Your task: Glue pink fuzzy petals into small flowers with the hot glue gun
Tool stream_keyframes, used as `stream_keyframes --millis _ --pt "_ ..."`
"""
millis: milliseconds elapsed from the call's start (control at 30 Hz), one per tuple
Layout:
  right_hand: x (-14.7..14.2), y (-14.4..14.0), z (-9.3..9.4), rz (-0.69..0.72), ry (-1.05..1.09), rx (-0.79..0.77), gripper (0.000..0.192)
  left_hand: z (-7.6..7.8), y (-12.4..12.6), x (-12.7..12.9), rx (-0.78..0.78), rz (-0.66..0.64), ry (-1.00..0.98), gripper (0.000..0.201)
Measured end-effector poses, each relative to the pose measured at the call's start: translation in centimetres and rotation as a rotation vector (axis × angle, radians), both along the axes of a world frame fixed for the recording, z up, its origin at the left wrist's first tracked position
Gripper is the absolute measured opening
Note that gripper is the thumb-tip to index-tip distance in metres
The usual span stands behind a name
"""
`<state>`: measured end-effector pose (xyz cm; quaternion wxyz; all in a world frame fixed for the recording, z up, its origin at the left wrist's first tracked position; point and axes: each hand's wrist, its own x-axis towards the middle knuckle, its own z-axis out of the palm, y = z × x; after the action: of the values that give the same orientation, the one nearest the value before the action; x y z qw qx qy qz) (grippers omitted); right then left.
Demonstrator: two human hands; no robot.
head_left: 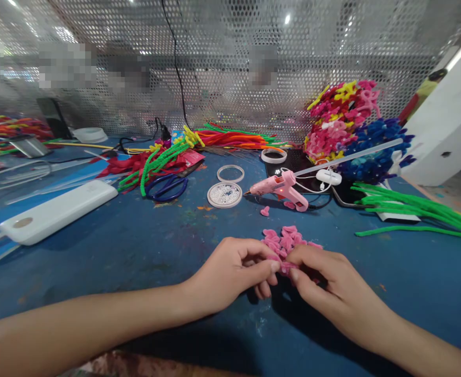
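We hold the pink pipe-cleaner flower (286, 242) low over the bench (136, 246), left hand (230, 272) and right hand (328, 285) both pinching its base. We judge we're shaping petals; the hot-glue gun (281, 187) lies beyond our grip.

No readable text, label, brand or number anywhere; background patches blurred out.

Bare table (144, 246) leftward; glue gun (283, 187) perhaps blocks ahead.
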<state>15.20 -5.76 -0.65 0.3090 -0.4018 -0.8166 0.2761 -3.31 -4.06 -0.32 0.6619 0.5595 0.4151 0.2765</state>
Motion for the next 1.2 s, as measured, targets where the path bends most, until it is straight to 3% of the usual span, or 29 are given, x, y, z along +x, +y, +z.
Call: stream_keyframes --millis 433,900,1200 --pt "-0.61 -0.77 -0.77 -0.076 0.141 -0.072 0.012 -0.35 -0.34 0.08 0.05 -0.021 -0.051 0.013" --pt "-0.57 -0.77 -0.67 -0.071 0.136 -0.051 0.016 -0.35 -0.48 0.04 0.177 -0.048 0.033 0.011" --pt "-0.6 -0.82 -0.64 -0.089 0.097 -0.041 0.016 -0.43 -0.5 0.09 0.177 -0.044 0.013 0.006"
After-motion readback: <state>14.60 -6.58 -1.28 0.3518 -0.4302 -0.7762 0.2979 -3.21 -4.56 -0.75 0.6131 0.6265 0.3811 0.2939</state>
